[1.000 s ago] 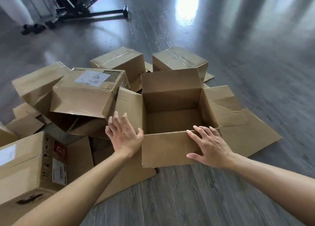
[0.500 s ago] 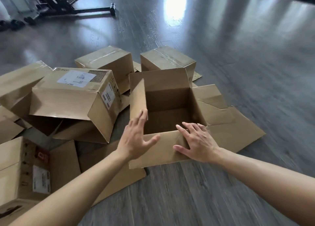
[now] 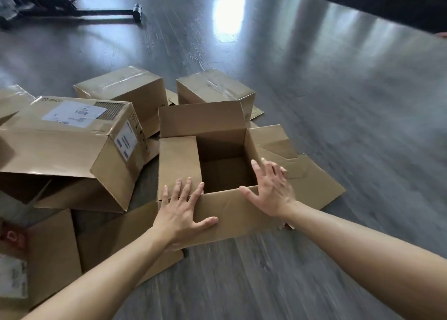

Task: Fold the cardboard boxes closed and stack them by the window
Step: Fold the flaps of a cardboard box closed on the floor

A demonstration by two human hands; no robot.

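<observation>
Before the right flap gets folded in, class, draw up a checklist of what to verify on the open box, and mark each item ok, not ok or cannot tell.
1. Left flap folded in over the opening: ok, the left hand lies flat on it.
2. Right hand at the right flap: ok, fingers open, reaching its base.
3. Right flap flat and sound: not ok, it is creased and splayed outward.
4. Open box empty inside: ok for the part that shows.
5. Far flap out of the way: ok, standing upright.
6. Stacking spot by the window: cannot tell, out of view.
</observation>
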